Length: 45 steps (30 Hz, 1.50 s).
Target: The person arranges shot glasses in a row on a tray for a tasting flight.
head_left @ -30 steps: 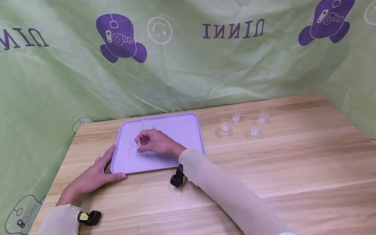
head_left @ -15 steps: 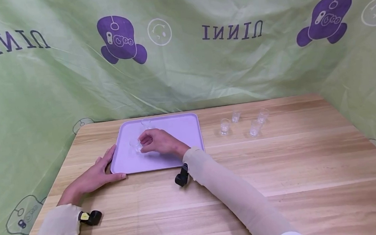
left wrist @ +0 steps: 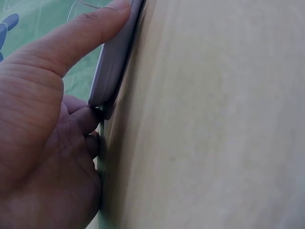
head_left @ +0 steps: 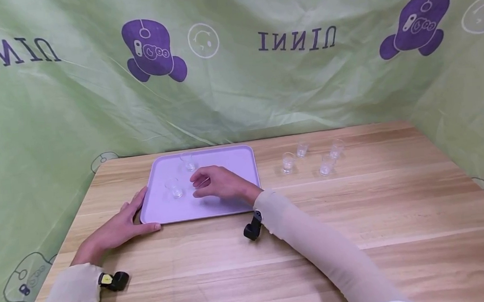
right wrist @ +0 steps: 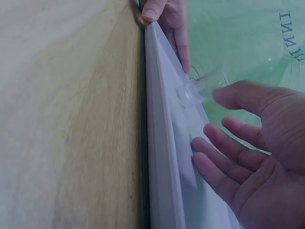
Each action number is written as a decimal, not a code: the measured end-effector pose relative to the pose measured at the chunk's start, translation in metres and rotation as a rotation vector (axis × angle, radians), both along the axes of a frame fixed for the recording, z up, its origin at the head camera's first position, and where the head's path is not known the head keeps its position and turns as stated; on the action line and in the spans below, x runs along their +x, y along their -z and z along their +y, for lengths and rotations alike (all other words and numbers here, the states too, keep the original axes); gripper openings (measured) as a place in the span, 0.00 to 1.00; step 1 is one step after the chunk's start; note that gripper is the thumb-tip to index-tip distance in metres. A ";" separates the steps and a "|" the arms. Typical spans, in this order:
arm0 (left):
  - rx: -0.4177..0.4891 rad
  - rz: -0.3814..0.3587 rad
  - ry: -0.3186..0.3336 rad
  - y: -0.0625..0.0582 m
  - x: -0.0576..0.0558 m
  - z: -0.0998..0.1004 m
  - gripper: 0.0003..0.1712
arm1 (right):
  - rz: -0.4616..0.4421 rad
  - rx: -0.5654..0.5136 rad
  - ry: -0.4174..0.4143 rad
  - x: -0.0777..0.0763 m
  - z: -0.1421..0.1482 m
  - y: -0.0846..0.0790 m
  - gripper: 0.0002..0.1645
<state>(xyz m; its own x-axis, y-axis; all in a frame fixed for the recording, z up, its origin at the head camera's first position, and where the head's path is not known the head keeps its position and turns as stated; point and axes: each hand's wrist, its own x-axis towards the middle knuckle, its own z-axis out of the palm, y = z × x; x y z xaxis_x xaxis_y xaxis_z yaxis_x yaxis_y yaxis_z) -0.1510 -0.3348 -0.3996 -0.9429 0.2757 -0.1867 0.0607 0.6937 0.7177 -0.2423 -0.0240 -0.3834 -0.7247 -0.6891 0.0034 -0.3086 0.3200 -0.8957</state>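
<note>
- Head view, nearest: pale left sleeve (head_left: 68, 296) and right sleeve (head_left: 320, 244), each with one black wrist camera at the cuff, over a wood-grain tabletop (head_left: 267, 266).
- Left hand (head_left: 118, 227): thumb and fingers spread wide around the near-left corner of the one lilac tray (head_left: 204, 210); thumb along the near edge, fingers against the left side. Left wrist view agrees: thumb on the rim.
- Tray lies flat on the tabletop, left of centre; long axis runs left to right, roughly in line with the backdrop.
- Right hand (head_left: 221, 183): above the tray, fingers loosely bent, thumb apart from them, nothing in its grasp; fingertips point left.
- Near glass (head_left: 174, 188): small, clear, upright on the left part of the tray, mouth up, long axis vertical. Just left of the right fingertips, gap visible.
- Far glass (head_left: 188, 161): same kind and stance, by the tray's back edge.
- Four more glasses right of the tray, all upright, mouths up: front pair, left one (head_left: 287, 163) and right one (head_left: 327, 165); behind, left one (head_left: 302, 149) and right one (head_left: 336, 149).
- Count: six glasses, two on the tray, four on the tabletop.
- Farthest: green cloth backdrop (head_left: 238, 99), two solid purple figures, mirrored lettering.
</note>
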 end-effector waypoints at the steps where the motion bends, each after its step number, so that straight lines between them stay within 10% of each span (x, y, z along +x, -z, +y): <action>1: 0.003 0.003 0.002 0.000 0.000 0.000 0.67 | 0.008 0.002 -0.003 0.000 0.002 -0.001 0.24; 45: -0.031 0.016 0.023 0.000 0.000 -0.003 0.68 | 0.251 0.029 0.062 0.051 0.127 -0.045 0.16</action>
